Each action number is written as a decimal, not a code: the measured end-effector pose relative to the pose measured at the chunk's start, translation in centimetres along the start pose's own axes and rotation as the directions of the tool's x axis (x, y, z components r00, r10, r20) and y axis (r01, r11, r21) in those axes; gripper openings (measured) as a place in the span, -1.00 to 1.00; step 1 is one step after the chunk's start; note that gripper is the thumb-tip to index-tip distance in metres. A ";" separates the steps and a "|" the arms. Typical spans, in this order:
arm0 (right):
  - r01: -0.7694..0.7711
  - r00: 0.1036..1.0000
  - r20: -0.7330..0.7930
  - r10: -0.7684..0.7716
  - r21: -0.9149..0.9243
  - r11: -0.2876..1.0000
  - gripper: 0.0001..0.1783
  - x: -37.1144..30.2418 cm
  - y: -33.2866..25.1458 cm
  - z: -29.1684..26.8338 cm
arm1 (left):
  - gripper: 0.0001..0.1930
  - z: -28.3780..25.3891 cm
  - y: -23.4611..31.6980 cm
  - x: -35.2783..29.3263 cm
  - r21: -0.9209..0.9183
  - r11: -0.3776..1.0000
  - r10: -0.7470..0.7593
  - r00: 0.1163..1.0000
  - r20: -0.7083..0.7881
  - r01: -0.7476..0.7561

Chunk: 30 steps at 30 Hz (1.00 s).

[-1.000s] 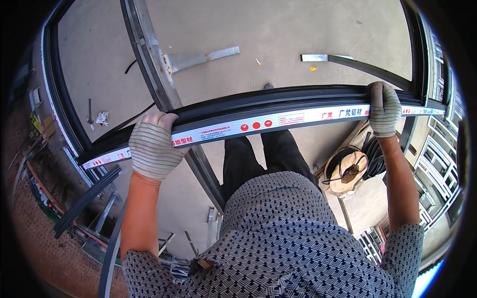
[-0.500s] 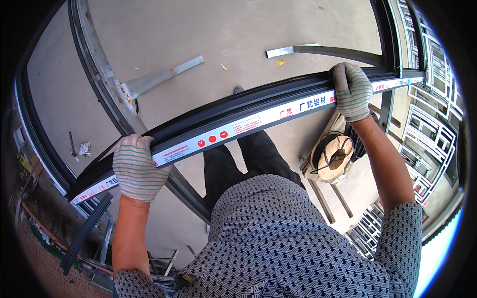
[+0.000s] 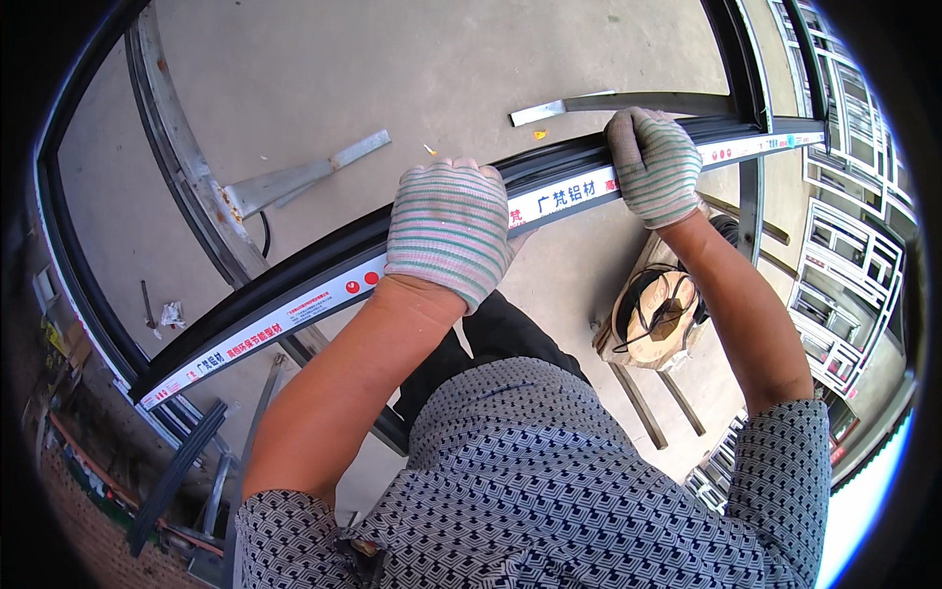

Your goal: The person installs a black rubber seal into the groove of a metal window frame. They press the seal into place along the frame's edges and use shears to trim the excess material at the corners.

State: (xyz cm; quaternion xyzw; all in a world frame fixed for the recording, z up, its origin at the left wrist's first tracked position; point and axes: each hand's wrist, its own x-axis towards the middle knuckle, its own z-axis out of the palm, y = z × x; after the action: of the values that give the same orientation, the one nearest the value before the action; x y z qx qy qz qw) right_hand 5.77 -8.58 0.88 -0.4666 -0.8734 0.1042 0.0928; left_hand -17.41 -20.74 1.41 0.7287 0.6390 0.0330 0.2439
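Across the view runs the near bar of a black metal window or door frame [image 3: 294, 304], its side covered by a white film strip with red and dark print. My left hand [image 3: 449, 231], in a pale glove with green stripes, is closed over this bar near the middle. Farther right, my right hand [image 3: 655, 169] in a matching glove has its fingers curled over the same bar, close to the right corner. The undersides of the bar where the thumbs may press are mostly hidden.
A rusty steel rail [image 3: 186, 147] with a side bracket [image 3: 294, 177] supports the frame at left. Another steel arm [image 3: 638, 101] lies at far right. Below the bar stands a wooden block with black cable [image 3: 657, 314]. Silver lattice frames [image 3: 849, 294] lean at right; dark profiles [image 3: 177, 476] lie lower left.
My left hand has moved right along the bar, from near its left end to the middle. My right hand has shifted a little left and stays on the bar.
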 end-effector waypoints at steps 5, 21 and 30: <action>0.008 1.000 -0.020 -0.008 -0.036 0.999 -0.71 0.4 -0.7 1.0 | -0.55 0.4 5.3 6.2 -0.001 1.000 -0.024 0.992 0.120 0.024; -0.186 0.980 0.059 0.192 -0.085 0.979 -0.34 1.3 0.9 2.1 | -0.37 -2.2 -10.3 -9.7 0.125 0.954 -0.259 0.959 -0.111 0.272; -0.263 0.947 0.175 0.269 -0.059 0.963 -0.26 2.3 2.3 1.8 | -0.33 -2.9 -20.1 -19.7 0.230 0.867 -0.405 0.895 -0.189 0.441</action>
State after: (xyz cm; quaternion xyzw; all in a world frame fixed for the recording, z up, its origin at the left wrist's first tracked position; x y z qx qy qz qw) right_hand 5.86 -5.54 -1.31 -0.5701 -0.8090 0.1425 -0.0105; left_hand -40.45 -37.15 1.17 0.5928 0.7968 -0.0587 0.1012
